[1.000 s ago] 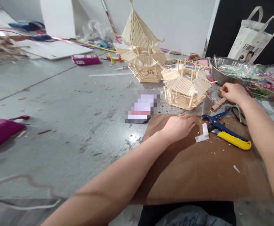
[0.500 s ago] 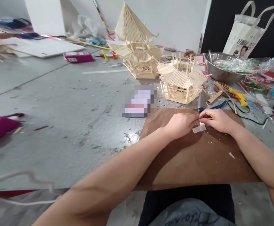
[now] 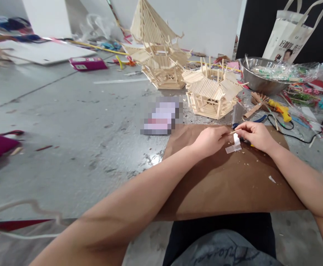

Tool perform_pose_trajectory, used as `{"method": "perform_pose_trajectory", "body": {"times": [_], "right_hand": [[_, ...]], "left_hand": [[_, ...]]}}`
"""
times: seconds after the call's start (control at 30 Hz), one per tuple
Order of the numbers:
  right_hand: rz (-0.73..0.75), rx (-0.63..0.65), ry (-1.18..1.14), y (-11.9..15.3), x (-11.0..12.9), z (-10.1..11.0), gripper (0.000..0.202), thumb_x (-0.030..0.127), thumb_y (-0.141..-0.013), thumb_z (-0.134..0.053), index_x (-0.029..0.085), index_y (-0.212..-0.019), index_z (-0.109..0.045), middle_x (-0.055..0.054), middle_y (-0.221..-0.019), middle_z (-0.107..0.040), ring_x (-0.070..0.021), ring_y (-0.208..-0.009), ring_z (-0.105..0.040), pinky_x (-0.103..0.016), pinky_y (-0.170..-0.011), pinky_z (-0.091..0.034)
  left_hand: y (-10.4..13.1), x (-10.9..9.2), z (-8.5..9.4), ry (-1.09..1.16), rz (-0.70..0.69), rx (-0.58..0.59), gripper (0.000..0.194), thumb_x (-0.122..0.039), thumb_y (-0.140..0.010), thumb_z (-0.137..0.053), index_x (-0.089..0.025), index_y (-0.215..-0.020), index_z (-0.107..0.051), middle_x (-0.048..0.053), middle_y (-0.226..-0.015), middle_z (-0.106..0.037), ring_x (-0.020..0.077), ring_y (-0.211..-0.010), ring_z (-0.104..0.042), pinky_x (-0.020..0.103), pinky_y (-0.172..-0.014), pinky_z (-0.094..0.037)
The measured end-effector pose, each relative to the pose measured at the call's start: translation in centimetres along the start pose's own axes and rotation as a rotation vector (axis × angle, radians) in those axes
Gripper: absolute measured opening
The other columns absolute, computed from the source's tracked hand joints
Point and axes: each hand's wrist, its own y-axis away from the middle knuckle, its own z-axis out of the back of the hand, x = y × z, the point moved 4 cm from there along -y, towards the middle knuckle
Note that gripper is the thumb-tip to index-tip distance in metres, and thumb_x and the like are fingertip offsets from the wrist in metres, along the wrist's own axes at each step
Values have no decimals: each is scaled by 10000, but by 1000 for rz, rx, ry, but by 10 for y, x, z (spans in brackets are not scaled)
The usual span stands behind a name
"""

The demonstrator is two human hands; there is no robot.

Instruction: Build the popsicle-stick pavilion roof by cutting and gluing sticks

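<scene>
Above a brown paper sheet, my left hand and my right hand are close together, each pinching one end of a short thin wooden stick. Beneath the stick lies white tape in an angled strip. A dark blue tool handle shows partly behind my right fingers; the rest of it is covered. Just beyond the hands stands a small stick-built pavilion, with upright sticks on top. Farther back is a taller stick pagoda with a pointed roof.
A blurred-out phone-like object lies left of the paper. A metal bowl holding plastic-wrapped material, a yellow glue gun with a black cord and craft scraps crowd the right. Purple boxes sit at the left.
My hands have drawn slightly apart, and the stick between them now shows. More of the white tape is visible below it. The whole view has shifted slightly.
</scene>
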Motion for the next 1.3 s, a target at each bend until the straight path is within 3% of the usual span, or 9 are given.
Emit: {"method": "perform_pose_trajectory", "body": {"times": [0.2,0.33,0.43,0.53,0.7,0.83,0.97,1.13,1.3], "right_hand": [[19,15,13,2,-1,-5,257,397,-741,-561,164,-825,-629,-19,-728,-641,-115,-630,-540,-261,-618,-422],[6,-99,38,0,-7,4,320,388,-738,-556,166,-967,-575,-26,-769,-636,-117,-625,-546,-275,-625,-440],[25,-139,161,-1,-7,18,312,382,-741,-544,176,-973,-579,-35,-796,-643,-134,-652,-563,-292,-649,-447],[9,-61,405,-1,-4,35,252,386,-755,-522,201,-901,-611,-33,-812,-662,-155,-696,-587,-294,-655,-436],[-149,102,950,4,-2,67,251,439,-743,-510,232,-813,-634,-34,-806,-671,-201,-719,-588,-292,-565,-371],[-241,222,1046,14,-6,78,245,441,-728,-529,228,-800,-627,-42,-868,-669,-211,-766,-590,-285,-562,-370],[-291,245,963,21,-18,71,280,468,-765,-483,234,-841,-617,-38,-893,-668,-203,-784,-595,-292,-603,-394],[-156,205,949,19,-30,50,325,490,-797,-441,218,-879,-600,-56,-922,-661,-215,-816,-598,-292,-620,-387],[-133,121,968,17,-34,40,313,452,-834,-395,210,-873,-590,-56,-918,-658,-217,-854,-593,-293,-649,-384]], "left_hand": [[-1,1,0,41,-9,-41,225,-213,-808,-439,-187,-889,-647,39,-802,-678,137,-718,-599,242,-671,-447],[-3,8,11,71,162,-108,220,-208,-809,-428,-151,-707,-615,28,-638,-631,115,-568,-536,229,-585,-408],[-5,22,17,275,355,-196,232,-259,-820,-441,-141,-652,-550,17,-605,-609,73,-441,-467,197,-480,-362],[-6,33,16,537,497,-238,153,-241,-824,-438,-145,-741,-523,-4,-618,-599,42,-322,-393,182,-373,-287],[-7,34,9,745,528,-212,138,-199,-847,-419,-145,-751,-501,-33,-572,-566,21,-282,-354,166,-332,-249],[-7,31,8,756,519,-180,152,-189,-854,-416,-140,-746,-511,-32,-574,-574,12,-280,-362,159,-330,-249],[-8,31,6,743,521,-155,154,-182,-847,-424,-140,-724,-507,-31,-578,-567,18,-285,-381,162,-325,-252],[-8,31,3,724,504,-166,159,-190,-827,-453,-144,-683,-501,-44,-572,-529,15,-291,-380,162,-326,-263],[-7,33,-1,702,457,-189,165,-222,-803,-485,-151,-654,-491,-48,-552,-491,22,-307,-384,162,-331,-267]]}}
